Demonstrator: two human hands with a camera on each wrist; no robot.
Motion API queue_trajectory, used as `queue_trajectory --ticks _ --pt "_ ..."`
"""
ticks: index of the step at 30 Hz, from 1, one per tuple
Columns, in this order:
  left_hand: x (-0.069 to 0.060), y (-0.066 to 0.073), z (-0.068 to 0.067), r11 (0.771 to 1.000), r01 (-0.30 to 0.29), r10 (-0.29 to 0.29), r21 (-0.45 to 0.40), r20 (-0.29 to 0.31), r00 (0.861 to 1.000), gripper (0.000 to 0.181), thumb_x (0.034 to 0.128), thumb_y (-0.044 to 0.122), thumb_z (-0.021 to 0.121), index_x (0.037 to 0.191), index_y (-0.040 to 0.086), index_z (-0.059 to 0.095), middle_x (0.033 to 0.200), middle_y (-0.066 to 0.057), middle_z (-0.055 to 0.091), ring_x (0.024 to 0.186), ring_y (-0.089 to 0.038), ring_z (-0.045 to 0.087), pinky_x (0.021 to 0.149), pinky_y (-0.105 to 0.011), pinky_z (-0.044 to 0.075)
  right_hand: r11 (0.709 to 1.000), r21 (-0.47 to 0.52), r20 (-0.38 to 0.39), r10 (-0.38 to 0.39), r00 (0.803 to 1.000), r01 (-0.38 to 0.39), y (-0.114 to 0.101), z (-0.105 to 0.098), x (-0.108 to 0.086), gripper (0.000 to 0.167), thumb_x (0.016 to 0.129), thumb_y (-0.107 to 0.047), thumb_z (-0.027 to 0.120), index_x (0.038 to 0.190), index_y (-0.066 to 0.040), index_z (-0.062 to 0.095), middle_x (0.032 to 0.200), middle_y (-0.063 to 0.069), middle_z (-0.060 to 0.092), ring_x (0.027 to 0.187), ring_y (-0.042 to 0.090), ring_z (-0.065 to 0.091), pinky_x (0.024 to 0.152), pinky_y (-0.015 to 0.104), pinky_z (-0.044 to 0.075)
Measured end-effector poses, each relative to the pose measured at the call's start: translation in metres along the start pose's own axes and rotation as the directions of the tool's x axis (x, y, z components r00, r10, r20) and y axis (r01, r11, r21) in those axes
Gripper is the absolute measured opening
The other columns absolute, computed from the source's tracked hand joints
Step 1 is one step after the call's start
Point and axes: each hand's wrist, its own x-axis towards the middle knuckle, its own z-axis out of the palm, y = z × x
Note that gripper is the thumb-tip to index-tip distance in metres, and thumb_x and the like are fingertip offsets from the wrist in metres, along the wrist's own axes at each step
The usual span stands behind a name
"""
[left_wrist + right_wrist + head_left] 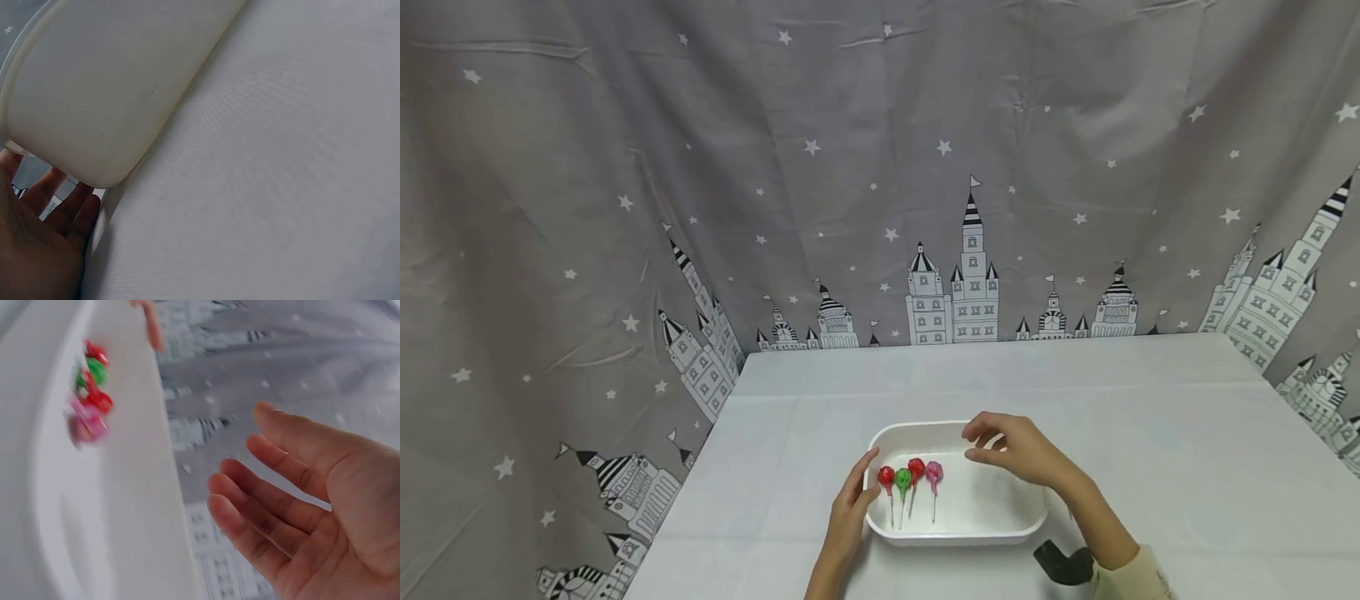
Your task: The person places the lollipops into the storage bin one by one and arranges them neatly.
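Note:
A white tray [977,533] rests on the table. At its left side lie a red lollipop [886,477], a green lollipop [903,479], another red lollipop [916,468] and a pink lollipop [934,473], sticks pointing toward me. My left hand [847,512] touches the tray's left side, thumb and forefinger at the rim; in the left wrist view its fingers [74,206] reach partly behind the tray wall. Over the tray's right half hovers my right hand [1017,450], fingers loosely bent. Nothing is in that hand in the right wrist view.
White cloth covers the table [760,467]. A grey curtain [850,167] with printed stars and castles hangs behind and along the sides. By the right forearm, near the tray's lower right corner, is a black curved object [1063,564].

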Motion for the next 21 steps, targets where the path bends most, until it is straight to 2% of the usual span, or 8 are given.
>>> queue_trajectory --ticks 3,5,10,14,16,18,21 --pt "0.001 -0.004 0.0 1.0 -0.011 0.011 -0.014 0.001 1.0 0.05 0.0891 0.002 0.047 0.138 0.01 0.042 0.146 -0.014 0.03 0.136 -0.028 0.021 0.11 -0.04 0.017 0.999 -0.019 -0.073 0.029 0.997 -0.03 0.006 -0.016 -0.01 0.026 0.083 -0.029 0.068 0.102 -0.012 0.064 0.097 -0.002 0.064 0.086 0.012 0.059 0.074 0.025 0.052" --pt "0.004 -0.011 -0.001 0.999 -0.017 0.017 -0.029 -0.001 1.0 0.05 0.0889 0.002 0.048 0.138 0.012 0.043 0.146 -0.012 0.031 0.137 -0.027 0.02 0.11 -0.04 0.016 0.998 -0.027 -0.129 0.054 0.99 -0.058 0.012 -0.026 -0.017 0.027 0.083 -0.029 0.067 0.102 -0.01 0.064 0.096 -0.001 0.064 0.085 0.012 0.059 0.073 0.025 0.053" --pt "0.011 -0.033 -0.001 0.999 -0.012 0.012 -0.037 -0.015 1.0 0.05 0.089 0.005 0.05 0.136 0.022 0.046 0.146 -0.004 0.033 0.137 -0.021 0.021 0.11 -0.032 0.015 0.987 -0.028 -0.245 0.146 0.959 -0.157 0.036 -0.045 -0.035 0.027 0.084 -0.027 0.067 0.104 -0.008 0.064 0.096 0.0 0.065 0.085 0.015 0.059 0.072 0.025 0.053" --pt "0.012 -0.039 0.0 0.999 -0.025 0.025 -0.028 -0.025 0.999 0.05 0.0885 0.009 0.051 0.135 0.026 0.047 0.146 -0.001 0.034 0.136 -0.019 0.022 0.108 -0.024 0.016 0.972 -0.004 -0.276 0.225 0.934 -0.235 0.057 -0.054 -0.05 0.03 0.084 -0.026 0.067 0.106 -0.006 0.063 0.095 0.003 0.065 0.082 0.018 0.06 0.066 0.028 0.054" --pt "0.009 -0.031 0.0 0.999 -0.025 0.024 -0.026 -0.021 0.999 0.05 0.0886 0.007 0.05 0.136 0.022 0.046 0.146 -0.004 0.034 0.137 -0.021 0.022 0.108 -0.024 0.017 0.965 0.017 -0.281 0.257 0.925 -0.263 0.067 -0.057 -0.056 0.03 0.084 -0.023 0.068 0.107 -0.005 0.063 0.093 0.006 0.066 0.079 0.019 0.061 0.063 0.031 0.054" --pt "0.009 -0.03 0.0 0.999 -0.022 0.022 -0.028 -0.019 1.0 0.05 0.0888 0.005 0.049 0.136 0.02 0.045 0.146 -0.005 0.033 0.137 -0.022 0.021 0.109 -0.028 0.017 0.959 0.06 -0.282 0.282 0.917 -0.276 0.077 -0.058 -0.061 0.031 0.084 -0.02 0.067 0.109 -0.002 0.062 0.093 0.008 0.066 0.076 0.021 0.062 0.061 0.034 0.055" --pt "0.009 -0.029 0.0 0.999 -0.015 0.015 -0.029 -0.017 1.0 0.05 0.0893 0.004 0.049 0.137 0.019 0.045 0.146 -0.006 0.033 0.137 -0.023 0.021 0.11 -0.034 0.017 0.954 0.135 -0.269 0.295 0.917 -0.268 0.091 -0.058 -0.068 0.033 0.084 -0.016 0.067 0.111 0.002 0.06 0.093 0.012 0.066 0.075 0.019 0.064 0.061 0.033 0.055"
